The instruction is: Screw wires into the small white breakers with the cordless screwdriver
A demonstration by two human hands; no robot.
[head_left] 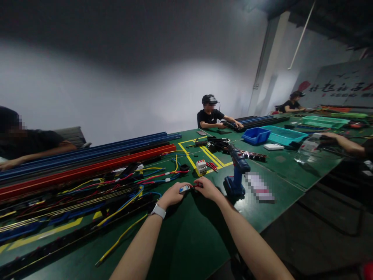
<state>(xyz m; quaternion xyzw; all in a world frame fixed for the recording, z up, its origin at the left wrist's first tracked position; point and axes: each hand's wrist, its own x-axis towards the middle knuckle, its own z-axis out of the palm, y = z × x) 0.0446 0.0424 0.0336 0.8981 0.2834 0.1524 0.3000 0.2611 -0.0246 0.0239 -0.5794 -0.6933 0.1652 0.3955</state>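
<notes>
My left hand (pixel 171 195), with a pale band on the wrist, is closed round a small white-and-blue block (pixel 184 189), probably a circuit breaker. Close beside it, my right hand (pixel 208 189) pinches a short red wire (pixel 191 186) whose end meets the block. Whether the wire sits inside the block is too small to tell. Just beyond both hands stands a white circuit breaker (pixel 201 167) on the green table (pixel 186 237). A bundle of red wires (pixel 212 167) lies at its right. Upright to the right of my hands is a blue cordless drill (pixel 236 173).
Left of my hands lie long rails (pixel 87 165) and yellow, blue and red cables (pixel 151 177). A phone-like slab (pixel 259 188) lies beyond the drill. Blue (pixel 255 136) and teal (pixel 284 135) bins stand farther back, near a plastic bottle (pixel 308 147). Other people work around the table.
</notes>
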